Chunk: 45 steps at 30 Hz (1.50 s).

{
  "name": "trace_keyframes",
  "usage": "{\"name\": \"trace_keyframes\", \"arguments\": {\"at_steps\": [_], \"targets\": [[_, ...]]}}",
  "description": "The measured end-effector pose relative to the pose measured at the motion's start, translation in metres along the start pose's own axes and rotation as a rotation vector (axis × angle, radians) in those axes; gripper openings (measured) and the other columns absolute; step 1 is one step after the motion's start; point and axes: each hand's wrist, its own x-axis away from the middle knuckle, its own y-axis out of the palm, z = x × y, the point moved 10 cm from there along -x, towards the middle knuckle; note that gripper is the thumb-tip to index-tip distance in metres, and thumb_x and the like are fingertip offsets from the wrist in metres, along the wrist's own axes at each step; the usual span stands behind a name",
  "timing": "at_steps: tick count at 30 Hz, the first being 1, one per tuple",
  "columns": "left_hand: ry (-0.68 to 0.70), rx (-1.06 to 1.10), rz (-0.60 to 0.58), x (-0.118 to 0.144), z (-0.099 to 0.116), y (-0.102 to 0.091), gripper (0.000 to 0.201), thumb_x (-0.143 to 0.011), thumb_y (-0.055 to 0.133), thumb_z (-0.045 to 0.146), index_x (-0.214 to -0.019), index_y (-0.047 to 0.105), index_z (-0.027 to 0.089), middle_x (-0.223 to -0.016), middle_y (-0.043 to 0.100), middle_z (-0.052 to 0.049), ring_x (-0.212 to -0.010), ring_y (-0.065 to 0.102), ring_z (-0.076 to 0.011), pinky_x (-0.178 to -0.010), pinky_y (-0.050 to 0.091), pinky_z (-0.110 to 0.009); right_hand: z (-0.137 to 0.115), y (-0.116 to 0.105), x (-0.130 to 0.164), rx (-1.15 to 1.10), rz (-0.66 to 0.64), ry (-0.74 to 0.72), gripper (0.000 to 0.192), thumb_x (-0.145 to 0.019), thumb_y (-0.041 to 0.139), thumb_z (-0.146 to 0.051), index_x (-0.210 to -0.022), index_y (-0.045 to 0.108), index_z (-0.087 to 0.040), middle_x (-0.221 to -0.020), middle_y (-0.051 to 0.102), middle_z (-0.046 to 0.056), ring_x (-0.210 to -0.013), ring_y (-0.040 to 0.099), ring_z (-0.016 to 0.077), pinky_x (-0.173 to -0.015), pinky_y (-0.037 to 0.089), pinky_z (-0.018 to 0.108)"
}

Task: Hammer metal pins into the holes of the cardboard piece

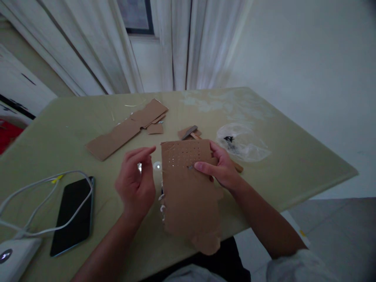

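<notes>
The right hand [223, 169] is pinching the upper right edge of a flat brown cardboard sheet punched with rows of small holes [188, 184], holding it tilted above the near edge of the pale green counter [293, 156]. The left hand [136, 182] is hovering just beside the sheet's left edge, fingers loosely curled, thumb and forefinger nearly meeting; whether they are gripping anything, I cannot tell. Keeping the sheet steady and flat is probably helping accuracy at the holes. A clear crumpled plastic bag [243, 145] is holding small dark pieces.
</notes>
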Motion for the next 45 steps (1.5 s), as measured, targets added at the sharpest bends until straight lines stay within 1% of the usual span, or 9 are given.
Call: {"name": "trace_keyframes", "arguments": {"at_steps": [6, 13, 20, 26, 29, 31, 35, 39, 45], "targets": [[0.413, -0.149, -0.26, 0.017, 0.064, 0.024, 0.044, -0.098, 0.081, 0.015, -0.136, 0.077, 0.034, -0.114, 0.084, -0.003, -0.097, 0.076, -0.0238, -0.091, 0.058, -0.044, -0.004, 0.007, -0.002, 0.032, -0.022, -0.033, 0.053, -0.08, 0.1, -0.043, -0.12, 0.071, -0.025, -0.089, 0.076, -0.001, -0.054, 0.064, 0.011, -0.036, 0.047, 0.018], [0.324, -0.186, -0.261, 0.015, 0.052, 0.029, 0.017, -0.102, 0.081, 0.018, -0.113, 0.08, 0.03, -0.112, 0.083, -0.005, -0.1, 0.074, -0.0253, -0.093, 0.057, -0.046, -0.002, 0.009, -0.002, 0.041, -0.03, -0.054, 0.053, -0.08, 0.101, -0.044, -0.12, 0.072, -0.024, -0.098, 0.08, 0.002, -0.063, 0.07, 0.0133, -0.044, 0.052, 0.019], [0.392, -0.038, -0.317, 0.02, 0.064, 0.031, 0.025, -0.104, 0.07, 0.007, -0.118, 0.069, 0.027, -0.109, 0.086, -0.004, -0.099, 0.078, -0.021, -0.099, 0.062, -0.042, -0.001, 0.01, -0.001, 0.078, -0.041, -0.056, 0.051, -0.08, 0.101, -0.042, -0.119, 0.073, -0.024, -0.1, 0.083, 0.002, -0.079, 0.08, 0.0189, -0.064, 0.064, 0.024], [0.436, 0.128, -0.228, 0.019, 0.073, 0.012, 0.016, -0.106, 0.063, 0.012, -0.109, 0.063, 0.028, -0.097, 0.086, -0.001, -0.092, 0.08, -0.0203, -0.096, 0.064, -0.041, 0.009, 0.014, -0.003, 0.041, -0.065, 0.006, 0.052, -0.081, 0.101, -0.043, -0.118, 0.07, -0.024, -0.097, 0.084, 0.002, -0.078, 0.083, 0.0201, -0.067, 0.068, 0.028], [0.295, 0.016, -0.091, 0.0, 0.047, -0.003, 0.009, -0.104, 0.071, 0.017, -0.106, 0.069, 0.026, -0.09, 0.083, 0.0, -0.084, 0.077, -0.0176, -0.086, 0.061, -0.034, 0.012, 0.008, -0.003, -0.004, -0.02, 0.032, 0.058, -0.079, 0.102, -0.045, -0.122, 0.069, -0.025, -0.099, 0.085, 0.003, -0.076, 0.083, 0.0202, -0.064, 0.068, 0.028], [0.038, -0.189, -0.055, -0.018, 0.006, -0.01, 0.007, -0.104, 0.074, 0.03, -0.103, 0.075, 0.024, -0.094, 0.082, -0.002, -0.086, 0.077, -0.0191, -0.082, 0.059, -0.032, 0.013, 0.003, -0.003, -0.029, 0.023, 0.038, 0.062, -0.077, 0.103, -0.047, -0.124, 0.069, -0.025, -0.097, 0.085, 0.002, -0.073, 0.082, 0.0194, -0.063, 0.069, 0.028], [-0.34, -0.478, -0.248, -0.034, -0.071, -0.016, 0.029, -0.101, 0.065, 0.046, -0.105, 0.08, 0.021, -0.102, 0.084, -0.008, -0.087, 0.077, -0.0265, -0.08, 0.059, -0.039, 0.014, -0.006, -0.004, -0.05, 0.075, 0.041, 0.066, -0.076, 0.104, -0.048, -0.128, 0.07, -0.026, -0.088, 0.08, -0.001, -0.063, 0.075, 0.0161, -0.059, 0.067, 0.028], [-0.406, -0.783, -0.444, -0.031, -0.109, -0.022, 0.029, -0.102, 0.058, 0.041, -0.104, 0.079, 0.021, -0.103, 0.085, -0.014, -0.099, 0.079, -0.0362, -0.093, 0.059, -0.049, 0.016, -0.01, -0.006, -0.046, 0.094, 0.039, 0.065, -0.076, 0.103, -0.051, -0.127, 0.071, -0.027, -0.083, 0.078, 0.0, -0.064, 0.074, 0.0175, -0.052, 0.062, 0.026], [-0.451, -0.982, -0.63, -0.015, -0.128, -0.013, 0.033, -0.106, 0.052, 0.039, -0.111, 0.079, 0.02, -0.115, 0.085, -0.019, -0.109, 0.079, -0.0421, -0.089, 0.059, -0.05, 0.014, -0.012, -0.008, -0.033, 0.107, 0.021, 0.065, -0.075, 0.103, -0.052, -0.125, 0.071, -0.027, -0.08, 0.077, -0.001, -0.064, 0.074, 0.0179, -0.05, 0.06, 0.026]]}}
